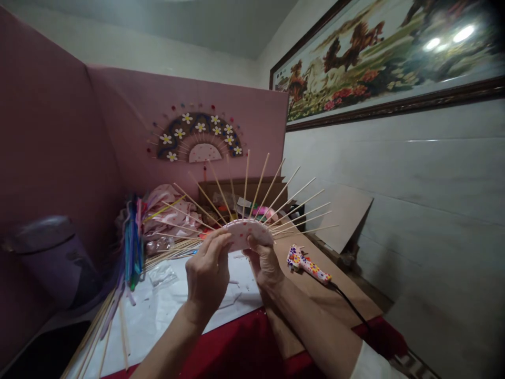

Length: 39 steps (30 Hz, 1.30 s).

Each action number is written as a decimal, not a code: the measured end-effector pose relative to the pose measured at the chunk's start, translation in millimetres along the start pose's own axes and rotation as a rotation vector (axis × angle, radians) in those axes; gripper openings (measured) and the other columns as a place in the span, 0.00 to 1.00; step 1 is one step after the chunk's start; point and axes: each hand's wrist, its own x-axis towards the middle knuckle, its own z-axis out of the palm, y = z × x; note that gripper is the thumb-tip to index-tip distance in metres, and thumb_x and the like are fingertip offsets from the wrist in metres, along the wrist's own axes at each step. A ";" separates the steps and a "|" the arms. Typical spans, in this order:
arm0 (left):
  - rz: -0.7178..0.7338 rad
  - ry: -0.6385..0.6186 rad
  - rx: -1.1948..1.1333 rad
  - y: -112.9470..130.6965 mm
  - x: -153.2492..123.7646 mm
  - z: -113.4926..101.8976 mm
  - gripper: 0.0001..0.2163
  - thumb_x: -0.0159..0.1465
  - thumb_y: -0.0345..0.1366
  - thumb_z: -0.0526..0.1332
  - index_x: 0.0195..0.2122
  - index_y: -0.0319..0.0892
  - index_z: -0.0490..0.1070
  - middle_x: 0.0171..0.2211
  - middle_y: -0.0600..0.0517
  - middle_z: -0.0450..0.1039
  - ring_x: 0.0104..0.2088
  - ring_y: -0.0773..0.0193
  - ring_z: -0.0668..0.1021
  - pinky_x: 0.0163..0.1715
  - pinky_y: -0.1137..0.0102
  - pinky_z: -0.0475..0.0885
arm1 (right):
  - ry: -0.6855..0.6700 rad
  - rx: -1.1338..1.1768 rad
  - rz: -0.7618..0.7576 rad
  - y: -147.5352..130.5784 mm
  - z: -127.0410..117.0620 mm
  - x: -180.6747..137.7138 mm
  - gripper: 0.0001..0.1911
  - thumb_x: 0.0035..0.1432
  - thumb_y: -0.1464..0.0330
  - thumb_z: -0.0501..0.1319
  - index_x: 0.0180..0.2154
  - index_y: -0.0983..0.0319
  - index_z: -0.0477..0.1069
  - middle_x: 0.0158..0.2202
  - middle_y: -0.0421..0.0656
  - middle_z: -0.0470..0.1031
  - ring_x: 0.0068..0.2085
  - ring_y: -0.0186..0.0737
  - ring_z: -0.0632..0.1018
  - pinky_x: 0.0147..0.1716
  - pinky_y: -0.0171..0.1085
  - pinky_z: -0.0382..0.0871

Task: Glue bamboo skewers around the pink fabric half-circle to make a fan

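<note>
Both hands hold up a half-round fan base (245, 231) covered in pale pink cloth with small reddish spots. Thin wooden sticks (245, 184) radiate from its curved edge like a fan frame. My left hand (211, 268) is closed on the left end of the base, with its fingertips on the front face. At the right end, my right hand (265, 263) grips the lower edge, its thumb pressed on the front and the other fingers mostly hidden behind. A flower-patterned glue gun (310, 266) lies on the brown board, right of my right hand.
Coloured strips (133, 242) and bunched pink cloth (168, 205) lie at the back left. Loose sticks (94, 331) run along the left side. A cardboard box (209, 192) stands behind, and a decorated fan (201, 131) hangs on the pink panel. A cable trails from the glue gun.
</note>
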 end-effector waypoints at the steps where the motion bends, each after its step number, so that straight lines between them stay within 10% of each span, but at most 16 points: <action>1: 0.031 -0.029 0.060 2.0 5.6 -0.8 0.07 0.59 0.34 0.60 0.36 0.48 0.77 0.46 0.49 0.76 0.44 0.57 0.76 0.40 0.70 0.67 | -0.014 -0.011 -0.003 0.2 0.5 -1.2 0.17 0.37 0.69 0.72 0.34 0.60 0.75 0.30 0.37 0.78 0.29 0.33 0.73 0.25 0.31 0.65; 15: 0.265 -0.134 0.650 2.1 23.6 -10.0 0.07 0.59 0.26 0.55 0.31 0.43 0.71 0.24 0.53 0.74 0.22 0.65 0.72 0.23 0.73 0.54 | -0.194 -0.031 -0.013 -4.2 5.6 -8.1 0.14 0.37 0.69 0.71 0.32 0.60 0.76 0.27 0.37 0.75 0.27 0.32 0.69 0.23 0.31 0.60; 39: 0.239 -0.031 0.409 -8.3 42.3 12.2 0.07 0.46 0.22 0.52 0.18 0.41 0.62 0.14 0.58 0.63 0.17 0.71 0.65 0.21 0.76 0.56 | -0.204 0.071 -0.015 -6.4 0.2 4.4 0.16 0.40 0.71 0.69 0.36 0.61 0.76 0.34 0.40 0.79 0.35 0.38 0.76 0.37 0.36 0.70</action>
